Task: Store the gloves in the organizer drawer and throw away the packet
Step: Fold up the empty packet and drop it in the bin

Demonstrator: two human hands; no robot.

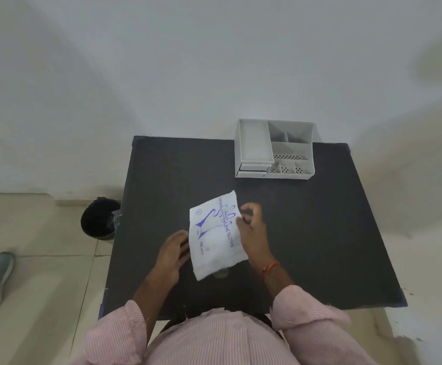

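Early stage, I judge. Glove packet (215,237) over dark worktop (306,219), near front edge. Left hand (173,252) fingers clamped on its left edge; right hand (252,227) fingers pinching right edge. Gloves not out, I judge. Organizer (275,148) drawers closed, far right. Bin (100,218) on floor, left.

White packet (215,237), lying on the dark table (306,219): blue print runs lengthwise along the packet's edge that faces the organizer (273,148), and the word "GLOVES" reads clearly at its end; the preceding letters are blurred, roughly "…LENE". A small circled mark near the packet's far left corner is illegible. No other text is readable.
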